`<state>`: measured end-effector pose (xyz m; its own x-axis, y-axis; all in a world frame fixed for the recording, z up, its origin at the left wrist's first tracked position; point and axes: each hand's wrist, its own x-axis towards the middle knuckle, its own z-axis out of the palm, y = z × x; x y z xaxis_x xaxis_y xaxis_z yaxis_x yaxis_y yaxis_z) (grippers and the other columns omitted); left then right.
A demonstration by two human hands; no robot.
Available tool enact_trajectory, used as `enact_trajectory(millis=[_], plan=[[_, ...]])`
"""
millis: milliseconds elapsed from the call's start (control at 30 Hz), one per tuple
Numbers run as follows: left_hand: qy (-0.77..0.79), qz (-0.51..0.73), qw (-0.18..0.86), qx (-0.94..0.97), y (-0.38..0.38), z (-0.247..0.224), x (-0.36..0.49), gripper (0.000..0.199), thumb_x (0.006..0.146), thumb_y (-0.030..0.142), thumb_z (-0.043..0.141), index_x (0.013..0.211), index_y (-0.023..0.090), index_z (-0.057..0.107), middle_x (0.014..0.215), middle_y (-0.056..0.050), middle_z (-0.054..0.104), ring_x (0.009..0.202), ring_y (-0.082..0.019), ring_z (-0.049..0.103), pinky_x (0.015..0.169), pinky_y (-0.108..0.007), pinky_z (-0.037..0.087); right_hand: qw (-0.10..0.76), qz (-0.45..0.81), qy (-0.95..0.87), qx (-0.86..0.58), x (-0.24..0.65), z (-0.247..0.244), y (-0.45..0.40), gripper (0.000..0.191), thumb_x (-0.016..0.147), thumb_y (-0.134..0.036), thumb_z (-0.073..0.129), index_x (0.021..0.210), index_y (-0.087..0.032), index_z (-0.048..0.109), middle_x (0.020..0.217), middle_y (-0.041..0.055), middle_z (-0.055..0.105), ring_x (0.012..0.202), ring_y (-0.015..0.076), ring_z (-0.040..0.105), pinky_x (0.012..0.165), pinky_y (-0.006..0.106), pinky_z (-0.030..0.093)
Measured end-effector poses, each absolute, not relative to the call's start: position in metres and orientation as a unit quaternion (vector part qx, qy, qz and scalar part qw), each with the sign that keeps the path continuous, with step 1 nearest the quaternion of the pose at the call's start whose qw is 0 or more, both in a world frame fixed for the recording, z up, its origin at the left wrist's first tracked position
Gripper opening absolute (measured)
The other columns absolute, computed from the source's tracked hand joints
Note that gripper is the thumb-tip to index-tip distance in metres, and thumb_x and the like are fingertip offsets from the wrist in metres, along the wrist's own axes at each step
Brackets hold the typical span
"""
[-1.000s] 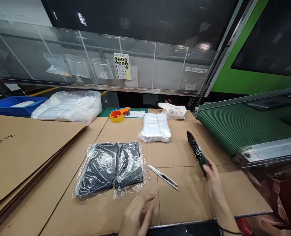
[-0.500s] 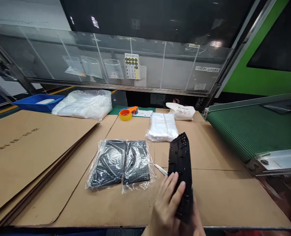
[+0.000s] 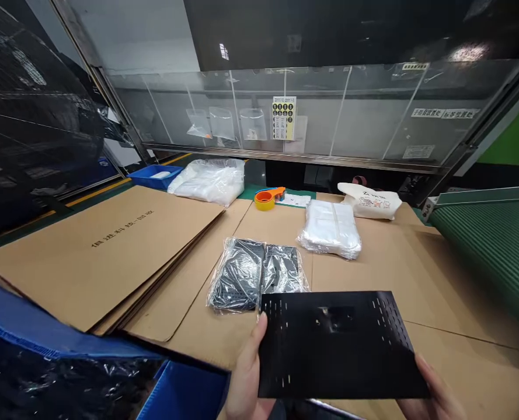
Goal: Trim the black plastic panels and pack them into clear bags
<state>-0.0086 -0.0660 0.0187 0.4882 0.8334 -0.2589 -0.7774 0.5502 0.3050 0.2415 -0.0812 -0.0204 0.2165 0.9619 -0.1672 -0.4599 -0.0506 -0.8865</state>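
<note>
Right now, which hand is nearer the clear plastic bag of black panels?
Left: the left hand is just below the bag; the right hand is farther off, across the black slotted panel.

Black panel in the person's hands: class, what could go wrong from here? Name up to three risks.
The black panel is held only at its edges by the left hand and right hand, so it might slip, perhaps toward the blue bin below. Its edges could nick bare fingers. Unwrapped, it could get scratched if dragged across the cardboard or the bagged panels.
</note>
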Motion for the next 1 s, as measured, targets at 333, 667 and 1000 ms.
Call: enact_trajectory(millis=[333, 667, 1000], plan=[[0.219, 0.467, 0.843, 0.154, -0.067, 0.023, -0.002, 0.046, 0.081, 0.060, 0.060, 0.097, 0.020, 0.077, 0.105, -0.008, 0.072, 0.120, -0.030, 0.056, 0.113, -0.044, 0.034, 0.652, 0.594, -0.227, -0.412, 0.244, -0.044, -0.085, 0.030, 0.078, -0.056, 0.067, 0.090, -0.031, 0.078, 0.094, 0.0039, 0.074, 0.078, 0.0270, 0.073, 0.094, 0.047, 0.053], [0.433, 0.555, 0.702, 0.108, -0.053, 0.021, -0.022, 0.051, 0.064, 0.034, 0.083, 0.111, 0.023, 0.067, 0.108, -0.003, 0.072, 0.106, -0.024, 0.065, 0.093, -0.032, 0.053, 0.617, 0.618, -0.238, -0.424, 0.239, -0.032, -0.095, 0.031, 0.072, -0.050, 0.074, 0.092, -0.028, 0.077, 0.093, 0.0071, 0.075, 0.086, 0.0301, 0.072, 0.090, 0.049, 0.053], [0.470, 0.531, 0.610, 0.354, -0.061, 0.042, -0.021, 0.045, 0.068, 0.036, 0.080, 0.102, 0.018, 0.057, 0.091, -0.007, 0.070, 0.080, -0.020, 0.066, 0.068, -0.025, 0.050, 0.617, 0.603, -0.157, -0.480, 0.230, -0.024, -0.083, 0.031, 0.057, -0.041, 0.085, 0.082, -0.025, 0.078, 0.092, 0.0081, 0.075, 0.077, 0.0266, 0.072, 0.073, 0.036, 0.060]])
